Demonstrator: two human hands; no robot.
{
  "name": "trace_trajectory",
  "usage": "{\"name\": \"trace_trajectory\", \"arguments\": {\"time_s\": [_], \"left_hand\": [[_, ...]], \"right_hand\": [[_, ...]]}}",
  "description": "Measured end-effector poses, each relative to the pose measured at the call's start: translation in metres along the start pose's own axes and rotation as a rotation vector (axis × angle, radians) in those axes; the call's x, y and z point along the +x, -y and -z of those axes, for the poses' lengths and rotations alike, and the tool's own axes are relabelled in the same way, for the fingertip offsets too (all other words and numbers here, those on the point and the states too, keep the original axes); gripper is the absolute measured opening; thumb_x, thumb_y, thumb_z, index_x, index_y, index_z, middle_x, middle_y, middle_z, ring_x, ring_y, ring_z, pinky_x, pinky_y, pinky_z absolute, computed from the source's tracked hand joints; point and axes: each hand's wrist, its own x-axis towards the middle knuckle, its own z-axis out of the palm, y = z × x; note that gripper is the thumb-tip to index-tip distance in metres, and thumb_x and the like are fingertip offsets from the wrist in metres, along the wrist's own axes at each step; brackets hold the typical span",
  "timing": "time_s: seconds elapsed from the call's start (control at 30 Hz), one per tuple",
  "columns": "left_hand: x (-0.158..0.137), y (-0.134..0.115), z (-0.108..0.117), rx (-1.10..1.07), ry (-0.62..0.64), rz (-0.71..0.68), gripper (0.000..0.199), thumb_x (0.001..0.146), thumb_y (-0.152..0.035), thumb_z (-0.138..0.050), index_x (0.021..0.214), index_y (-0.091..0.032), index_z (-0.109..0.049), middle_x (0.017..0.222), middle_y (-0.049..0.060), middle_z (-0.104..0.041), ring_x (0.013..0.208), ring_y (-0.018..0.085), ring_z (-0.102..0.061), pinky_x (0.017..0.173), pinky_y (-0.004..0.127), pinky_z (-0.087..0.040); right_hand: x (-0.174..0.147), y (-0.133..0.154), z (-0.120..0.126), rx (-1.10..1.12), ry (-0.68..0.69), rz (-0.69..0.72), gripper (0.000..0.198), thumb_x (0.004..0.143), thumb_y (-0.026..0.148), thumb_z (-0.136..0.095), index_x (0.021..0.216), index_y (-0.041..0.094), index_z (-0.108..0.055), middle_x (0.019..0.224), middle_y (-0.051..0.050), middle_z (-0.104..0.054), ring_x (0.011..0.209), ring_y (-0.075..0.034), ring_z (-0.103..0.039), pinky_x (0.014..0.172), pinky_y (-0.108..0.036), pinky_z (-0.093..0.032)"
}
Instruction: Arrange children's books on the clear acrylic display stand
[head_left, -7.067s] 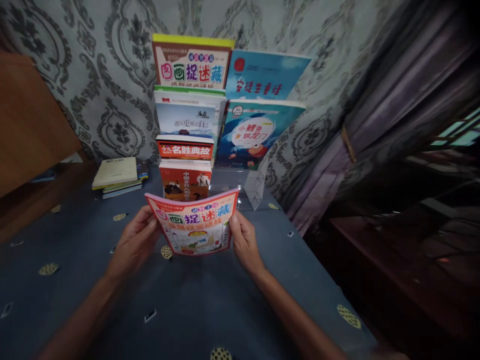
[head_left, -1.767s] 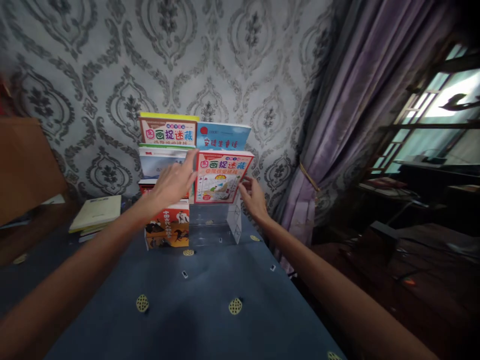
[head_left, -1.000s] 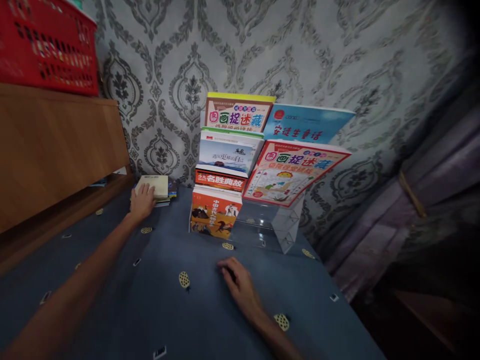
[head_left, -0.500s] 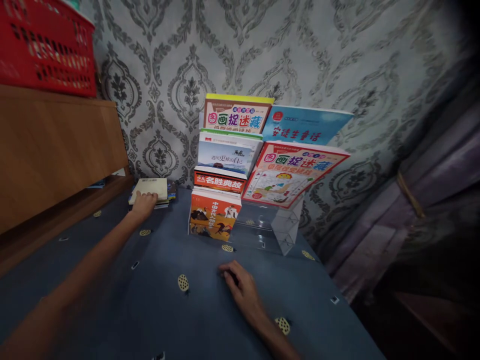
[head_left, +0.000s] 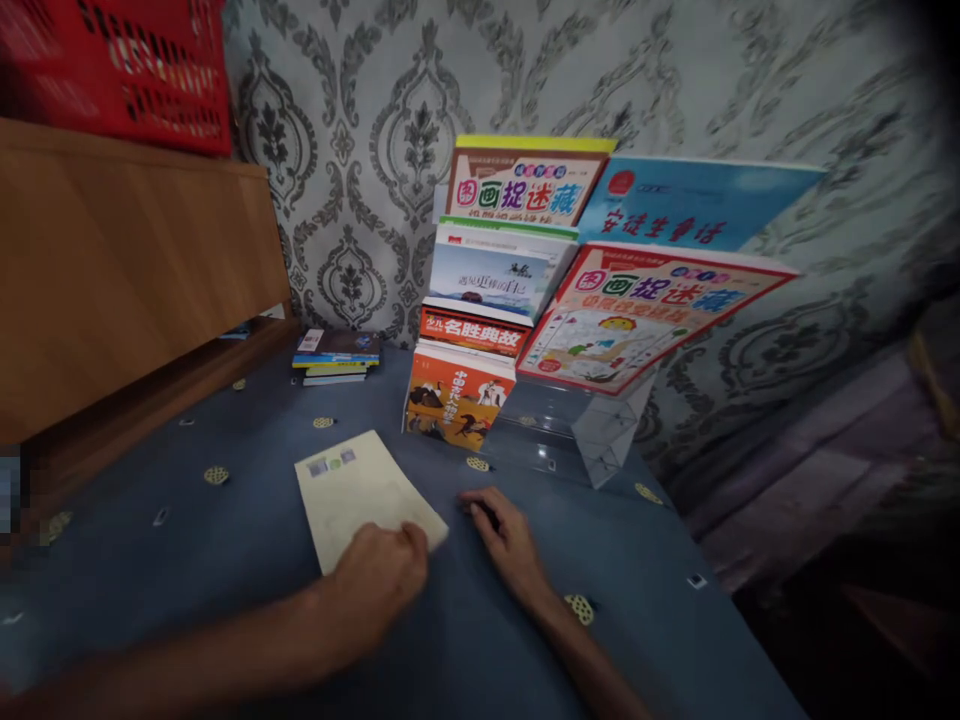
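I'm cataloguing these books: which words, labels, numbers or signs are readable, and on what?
"图画捉迷藏": brown-framed book, red-framed book
"安徒生童话": blue book
"遇见更棒的自己": white-topped book
"少儿 名胜典故": red book
"中国古代人物": orange book, ending unclear
Too small or blurred: cream book, book stack, tablecloth labels, other cover print.

Grey damask-patterned wall (head_left: 360, 80) behind a blue, motif-printed tabletop (head_left: 255, 550); wooden cabinet (head_left: 135, 260) at left, bearing a red basket (head_left: 180, 105); purplish curtain (head_left: 817, 490) at right, blurred; light dim, darkest at lower right.
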Motion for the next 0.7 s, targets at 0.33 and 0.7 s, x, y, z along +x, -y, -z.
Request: {"name": "trace_trajectory", "arguments": {"time_s": [0.33,0.7], "left_hand": [[0.025,-0.001,-0.037,-0.068,-0.336,-0.109,0.039,0.103,-0.029,-0.043,0.135,-0.014,-0.057,0.135,0.017,-0.063,0.128,0.028,-0.056,0.107,0.047,-0.042],[0.046,0.116,-0.054,-0.258,-0.342,0.165,0.048,0.103,-0.025,-0.029,0.145,-0.018,-0.051,0.152,0.010,-0.053,0.140,0.022,-0.049,0.116,0.044,-0.035]], "right_hand": [[-0.008,0.013,0.000,-0.064,0.031,0.061,0.024,0.096,0.030,-0.047,0.102,0.022,-0.069,0.091,-0.007,-0.069,0.085,-0.022,-0.067,0.079,-0.036,-0.056],[-0.024,0.020,-0.005,-0.244,0.212,0.225,0.028,0.099,0.032,-0.050,0.119,0.022,-0.066,0.121,-0.012,-0.067,0.114,-0.027,-0.063,0.099,-0.046,-0.052]]}}
